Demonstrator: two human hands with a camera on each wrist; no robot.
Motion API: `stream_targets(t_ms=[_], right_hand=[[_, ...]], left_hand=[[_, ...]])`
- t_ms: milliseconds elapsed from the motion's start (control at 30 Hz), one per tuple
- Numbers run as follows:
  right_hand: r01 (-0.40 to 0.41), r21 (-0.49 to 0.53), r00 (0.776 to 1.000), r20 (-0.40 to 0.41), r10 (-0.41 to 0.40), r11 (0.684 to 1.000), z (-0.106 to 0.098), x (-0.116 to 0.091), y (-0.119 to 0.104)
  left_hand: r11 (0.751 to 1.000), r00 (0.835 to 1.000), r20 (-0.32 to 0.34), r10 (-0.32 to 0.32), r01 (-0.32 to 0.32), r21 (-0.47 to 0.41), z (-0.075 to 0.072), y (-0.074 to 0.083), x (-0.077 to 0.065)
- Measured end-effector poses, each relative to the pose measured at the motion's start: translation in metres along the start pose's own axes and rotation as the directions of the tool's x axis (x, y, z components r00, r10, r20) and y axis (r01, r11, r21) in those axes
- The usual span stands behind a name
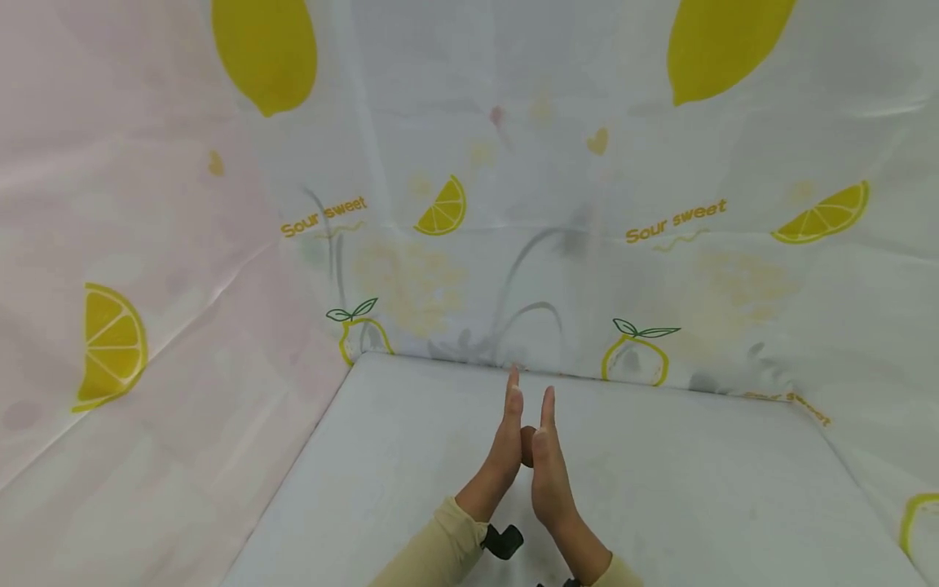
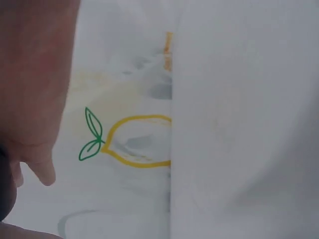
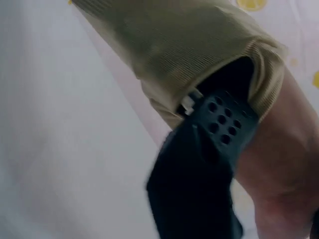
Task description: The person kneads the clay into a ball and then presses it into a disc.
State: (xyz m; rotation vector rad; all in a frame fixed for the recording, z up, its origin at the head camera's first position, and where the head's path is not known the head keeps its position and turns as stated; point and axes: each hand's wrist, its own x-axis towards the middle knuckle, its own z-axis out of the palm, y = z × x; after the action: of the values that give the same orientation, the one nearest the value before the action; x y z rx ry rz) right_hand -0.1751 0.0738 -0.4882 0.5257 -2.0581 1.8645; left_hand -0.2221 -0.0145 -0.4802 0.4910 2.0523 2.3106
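Note:
A small brown rounded object [image 1: 527, 447] sits between my two palms, partly covered by them; its kind cannot be made out. My left hand [image 1: 506, 440] lies along its left side, fingers straight and pointing up and away. On the other side my right hand [image 1: 550, 477] faces it palm inward, its fingers straight as well. The fingertips of the two hands stand apart. In the left wrist view the right hand [image 2: 35, 74] fills the upper left, with the dark edge of the object [image 2: 5, 189] below it. The right wrist view catches the left wrist [image 3: 284, 189].
Under the hands spreads a white tabletop [image 1: 660, 489]. Behind it hangs a lemon-printed cloth [image 1: 513, 163], with a pinkish side cloth [image 1: 183, 350] at left. A black wrist device [image 1: 504, 541] sits at the left sleeve [image 1: 440, 546].

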Motion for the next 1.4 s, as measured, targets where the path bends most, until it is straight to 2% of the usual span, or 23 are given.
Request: stream_targets(t_ms=[133, 333, 567, 733, 833, 900, 1100, 1233, 1400], right_hand=[[0.003, -0.004, 1.000, -0.018, -0.003, 1.000, -0.005, 0.008, -0.004], [-0.084, 0.055, 0.995, -0.052, 0.087, 0.995, -0.018, 0.025, -0.004], [-0.167, 0.107, 0.983, -0.060, 0.174, 0.980, -0.036, 0.041, 0.003], [-0.197, 0.070, 0.980, -0.027, 0.199, 0.978, -0.039, 0.039, 0.010], [-0.194, 0.047, 0.981, 0.004, 0.194, 0.980, -0.036, 0.035, 0.015], [-0.177, 0.038, 0.984, 0.025, 0.176, 0.983, -0.032, 0.031, 0.018], [-0.083, 0.063, 0.995, 0.057, 0.079, 0.995, -0.015, 0.013, 0.026], [-0.044, 0.052, 0.999, 0.035, 0.042, 0.998, -0.008, 0.004, 0.022], [-0.028, 0.001, 0.999, 0.027, 0.028, 1.000, -0.006, -0.001, 0.014]], left_hand=[[1.000, 0.999, 0.020, -0.030, 0.030, 0.004, 0.002, -0.006, -0.006], [0.999, 0.995, 0.099, -0.018, 0.014, 0.043, 0.005, -0.007, -0.016], [0.998, 0.966, 0.252, 0.053, -0.057, 0.006, 0.012, -0.002, -0.025], [0.995, 0.952, 0.289, 0.099, -0.093, -0.034, 0.011, -0.001, -0.023], [0.993, 0.955, 0.272, 0.115, -0.102, -0.061, 0.007, -0.001, -0.021], [0.992, 0.964, 0.240, 0.116, -0.102, -0.068, 0.005, 0.000, -0.018], [0.997, 0.993, 0.087, 0.077, -0.077, -0.007, 0.002, 0.009, -0.008], [0.999, 0.999, 0.016, 0.050, -0.050, 0.019, 0.004, 0.014, -0.005], [0.998, 0.998, -0.032, 0.045, -0.044, 0.038, 0.005, 0.014, -0.002]])
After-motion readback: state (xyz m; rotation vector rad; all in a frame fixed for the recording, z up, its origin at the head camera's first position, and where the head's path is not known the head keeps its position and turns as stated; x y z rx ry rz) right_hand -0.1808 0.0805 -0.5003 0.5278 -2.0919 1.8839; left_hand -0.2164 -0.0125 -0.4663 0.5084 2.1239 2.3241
